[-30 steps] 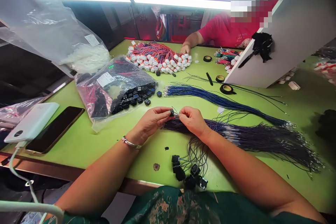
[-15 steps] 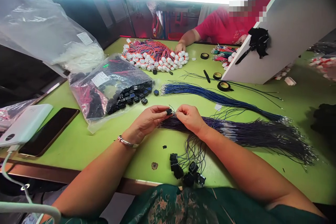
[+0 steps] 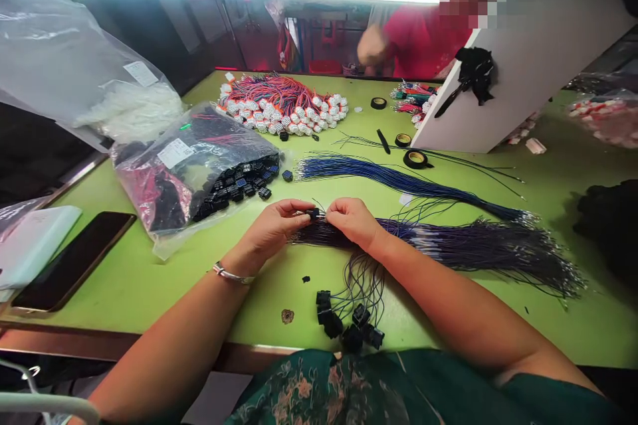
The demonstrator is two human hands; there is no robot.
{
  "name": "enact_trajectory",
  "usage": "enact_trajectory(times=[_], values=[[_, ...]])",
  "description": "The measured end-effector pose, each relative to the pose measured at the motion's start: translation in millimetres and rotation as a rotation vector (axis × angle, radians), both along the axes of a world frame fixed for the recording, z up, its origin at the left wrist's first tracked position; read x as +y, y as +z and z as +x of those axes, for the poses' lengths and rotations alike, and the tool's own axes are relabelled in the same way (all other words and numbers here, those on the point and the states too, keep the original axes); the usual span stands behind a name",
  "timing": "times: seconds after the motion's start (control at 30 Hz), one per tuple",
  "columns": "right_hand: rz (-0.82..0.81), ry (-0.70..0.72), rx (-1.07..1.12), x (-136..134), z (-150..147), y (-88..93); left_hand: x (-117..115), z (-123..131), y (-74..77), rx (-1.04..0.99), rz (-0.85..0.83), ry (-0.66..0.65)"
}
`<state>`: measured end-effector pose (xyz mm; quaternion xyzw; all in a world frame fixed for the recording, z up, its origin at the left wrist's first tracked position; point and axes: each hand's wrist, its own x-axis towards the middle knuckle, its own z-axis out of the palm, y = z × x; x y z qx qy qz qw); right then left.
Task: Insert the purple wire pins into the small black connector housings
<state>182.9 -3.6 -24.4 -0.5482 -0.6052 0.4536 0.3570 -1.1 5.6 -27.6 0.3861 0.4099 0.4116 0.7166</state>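
Small black plastic connector (image 3: pixel 312 214) is pinched in my left hand (image 3: pixel 276 226) above the green table (image 3: pixel 149 279); my right hand (image 3: pixel 351 220) pinches a thin dark wire (image 3: pixel 319 206) at it. A few wired connectors (image 3: pixel 343 325) lie finished; I judge most of the dark wire bundle (image 3: pixel 473 249) is left.

L hand (image 3: pixel 273 229) & R hand (image 3: pixel 351 220) pinched, tips close.

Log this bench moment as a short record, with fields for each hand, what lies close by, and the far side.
Left hand: pinches a small black connector.
Right hand: fingertips pinched at the connector; what they grip is hidden.
Under hands: dark wire bundle on the green table.
Near edge: wired connectors.
Left side: bag of connectors, phone.
Far side: another person's hand, raised.
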Motion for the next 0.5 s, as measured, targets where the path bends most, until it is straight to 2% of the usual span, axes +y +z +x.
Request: enact_trajectory(times=[0.17, 0.33, 0.5], values=[[-0.138, -0.002, 0.087, -0.5, 0.5, 4.2, 0.2, 0.2, -4.0, 0.056, 0.11, -0.007], [-0.223, 0.002, 0.151, -1.5, -0.4, 6.7, -0.9, 3.0, -0.5, 0.04, 0.05, 0.01], [-0.233, -0.002, 0.149, -2.0, -0.5, 7.9, -2.3, 4.6, 1.4, 0.005, 0.017, 0.01]])
